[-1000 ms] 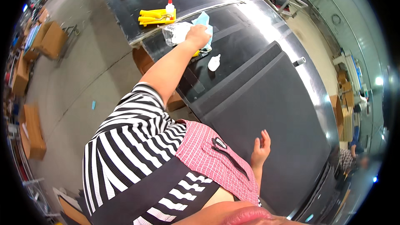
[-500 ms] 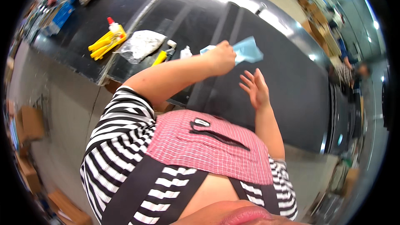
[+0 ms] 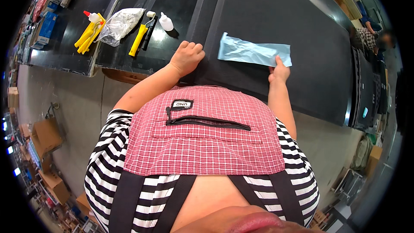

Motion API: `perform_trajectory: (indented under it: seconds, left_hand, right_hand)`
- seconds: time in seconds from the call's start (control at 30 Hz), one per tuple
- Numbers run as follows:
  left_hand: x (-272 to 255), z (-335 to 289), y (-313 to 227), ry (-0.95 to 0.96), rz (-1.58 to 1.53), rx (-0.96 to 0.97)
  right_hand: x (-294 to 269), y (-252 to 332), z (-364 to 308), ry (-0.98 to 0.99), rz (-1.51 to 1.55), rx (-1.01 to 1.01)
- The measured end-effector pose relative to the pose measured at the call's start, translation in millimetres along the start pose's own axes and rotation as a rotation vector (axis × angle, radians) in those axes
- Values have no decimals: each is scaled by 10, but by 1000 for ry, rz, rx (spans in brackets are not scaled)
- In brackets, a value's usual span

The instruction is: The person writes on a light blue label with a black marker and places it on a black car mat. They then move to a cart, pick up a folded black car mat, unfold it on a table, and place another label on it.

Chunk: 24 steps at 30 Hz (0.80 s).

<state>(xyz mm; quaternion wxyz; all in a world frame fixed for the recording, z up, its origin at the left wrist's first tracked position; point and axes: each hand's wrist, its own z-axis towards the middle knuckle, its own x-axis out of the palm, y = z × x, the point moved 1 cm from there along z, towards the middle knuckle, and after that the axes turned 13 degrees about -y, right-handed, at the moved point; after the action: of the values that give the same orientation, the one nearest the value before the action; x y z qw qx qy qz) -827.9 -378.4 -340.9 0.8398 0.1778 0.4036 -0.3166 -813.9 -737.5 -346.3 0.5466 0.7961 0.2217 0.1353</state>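
Note:
Pinched at its right end by the thumb and fingers of my right hand (image 3: 279, 70) is a crinkled, light-blue thin sheet (image 3: 252, 51). Its long strip stretches leftward over the black mat (image 3: 258, 13); whether it rests flat on the mat or hangs just above it, I cannot tell. My left hand (image 3: 187, 57) is closed, fingers curled, by the mat's left part, apart from the sheet. Whatever may be inside those fingers is hidden. Beyond the left hand stands a white squeeze bottle (image 3: 165, 22), beside a small roller with a yellow handle (image 3: 137, 41).
Further left on the dark table lie a clear plastic bag (image 3: 120, 25) and yellow tools (image 3: 88, 36) with a red-tipped white bottle (image 3: 92, 17). A blue box (image 3: 46, 27) stands at the far left. Another person (image 3: 373, 34) is at the far right.
My left hand has let go of the light-blue sheet and moved left and nearer. My right hand, open before, now pinches the sheet, which is spread out longer.

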Motion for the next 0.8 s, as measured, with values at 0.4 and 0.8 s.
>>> perform_trajectory:
  seconds: [0.4,0.8]
  left_hand:
    - [255,619,-822,220,-501,18]
    - [-298,-91,239,-144,-181,-489]
  right_hand:
    - [-449,-168,290,242,23,-91]
    - [-508,330,-450,405,-146,-754]
